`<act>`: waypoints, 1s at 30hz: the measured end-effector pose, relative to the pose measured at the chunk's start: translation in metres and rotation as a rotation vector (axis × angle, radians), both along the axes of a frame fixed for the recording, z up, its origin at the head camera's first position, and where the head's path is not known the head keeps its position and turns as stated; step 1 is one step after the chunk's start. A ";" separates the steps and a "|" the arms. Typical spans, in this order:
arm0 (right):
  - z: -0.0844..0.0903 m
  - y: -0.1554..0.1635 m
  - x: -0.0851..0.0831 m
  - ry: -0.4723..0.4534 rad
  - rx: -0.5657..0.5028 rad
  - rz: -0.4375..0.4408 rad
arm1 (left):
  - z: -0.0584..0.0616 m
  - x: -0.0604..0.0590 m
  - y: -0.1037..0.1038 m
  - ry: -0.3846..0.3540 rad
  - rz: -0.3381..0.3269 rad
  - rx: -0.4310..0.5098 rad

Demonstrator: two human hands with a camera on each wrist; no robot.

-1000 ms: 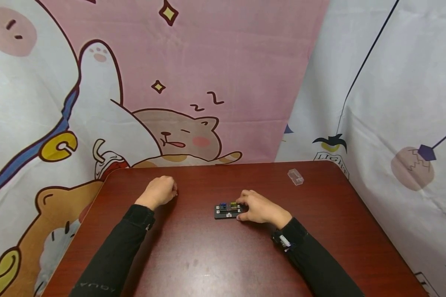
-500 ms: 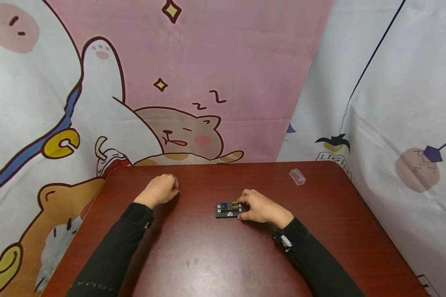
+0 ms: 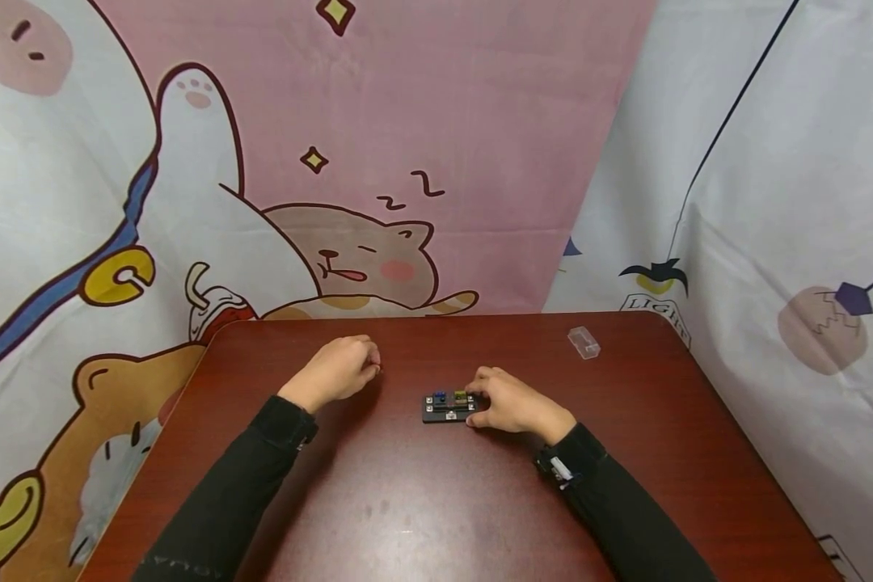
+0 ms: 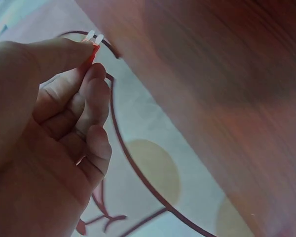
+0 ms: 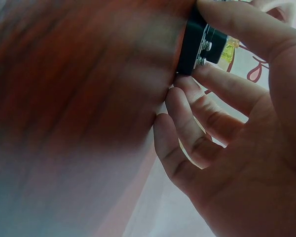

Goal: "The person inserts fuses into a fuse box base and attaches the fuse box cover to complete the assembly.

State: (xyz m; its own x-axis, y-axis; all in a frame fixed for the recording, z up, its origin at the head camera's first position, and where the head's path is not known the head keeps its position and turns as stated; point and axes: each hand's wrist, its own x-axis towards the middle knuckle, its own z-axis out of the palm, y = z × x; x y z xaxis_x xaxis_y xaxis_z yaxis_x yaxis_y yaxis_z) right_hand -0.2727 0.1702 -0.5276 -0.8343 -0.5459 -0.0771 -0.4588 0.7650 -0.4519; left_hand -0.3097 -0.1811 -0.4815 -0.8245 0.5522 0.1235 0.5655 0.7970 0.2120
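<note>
A small red-orange blade fuse (image 4: 95,51) with two pale metal prongs is pinched between the thumb and forefinger of my left hand (image 3: 337,372), prongs pointing away from the palm. That hand is above the table, left of and beyond a black fuse block (image 3: 436,415). Blue (image 3: 440,396) and yellow (image 3: 461,396) fuses sit along the block's far side. My right hand (image 3: 516,404) grips the block's right end, thumb on the near edge and fingers on the far one. In the right wrist view, screw terminals (image 5: 203,60) show on the block; its far part is cut off.
A clear plastic box (image 3: 584,343) lies near the table's far right corner. The brown wooden table (image 3: 407,501) ends at a far edge close to a cartoon-printed cloth (image 3: 495,162), which also hangs along the left and right sides.
My left hand has moved to the right, nearer the fuse block, with the fuse pinched in it. The right hand keeps its grip on the block. The head view has shifted slightly.
</note>
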 end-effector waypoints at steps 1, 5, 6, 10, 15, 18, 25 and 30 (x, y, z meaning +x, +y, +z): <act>0.000 0.000 0.000 0.001 0.002 0.001 | 0.001 0.002 0.004 0.005 -0.011 0.003; -0.001 0.000 0.000 0.003 0.009 0.002 | 0.009 0.013 0.021 0.009 -0.044 0.015; -0.001 0.000 0.000 0.003 0.010 0.001 | 0.010 0.016 0.025 0.013 -0.054 0.017; 0.000 0.000 0.000 -0.006 0.012 -0.005 | 0.013 0.024 0.041 0.035 -0.091 0.022; 0.002 -0.001 0.000 -0.010 0.002 0.003 | 0.013 0.031 0.056 0.077 -0.127 -0.005; 0.002 -0.001 0.001 -0.001 -0.006 0.012 | 0.011 0.034 0.063 0.097 -0.141 -0.013; 0.000 -0.001 0.000 0.010 -0.004 0.018 | 0.011 0.040 0.073 0.117 -0.138 -0.029; 0.002 -0.002 0.000 0.004 -0.010 0.016 | 0.011 0.043 0.080 0.136 -0.152 -0.045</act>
